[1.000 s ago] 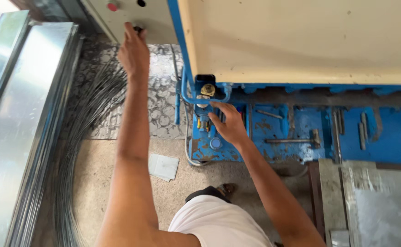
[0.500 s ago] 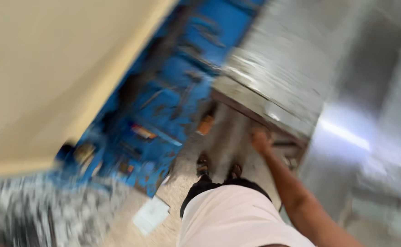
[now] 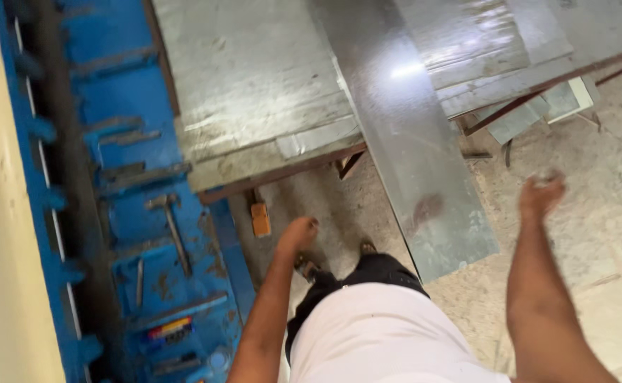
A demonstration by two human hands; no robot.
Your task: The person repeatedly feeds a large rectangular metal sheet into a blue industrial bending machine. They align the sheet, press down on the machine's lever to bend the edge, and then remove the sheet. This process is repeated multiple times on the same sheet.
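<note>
The blue machine (image 3: 112, 213) stands at the left, with a hammer (image 3: 173, 230) lying on its ledge within easy reach. Beside it the desk (image 3: 254, 92) carries flat metal sheets, and one long sheet (image 3: 410, 149) overhangs the edge toward the person. Both hands hang free and hold nothing: the left hand (image 3: 298, 232) looks loosely curled, the right hand (image 3: 541, 195) is too blurred to tell. One second ago both hands were at the machine controls; now the person has turned to the sheets.

Hammer (image 3: 171, 228) on blue machine bed (image 3: 130, 106); orange block (image 3: 260, 219) on floor
</note>
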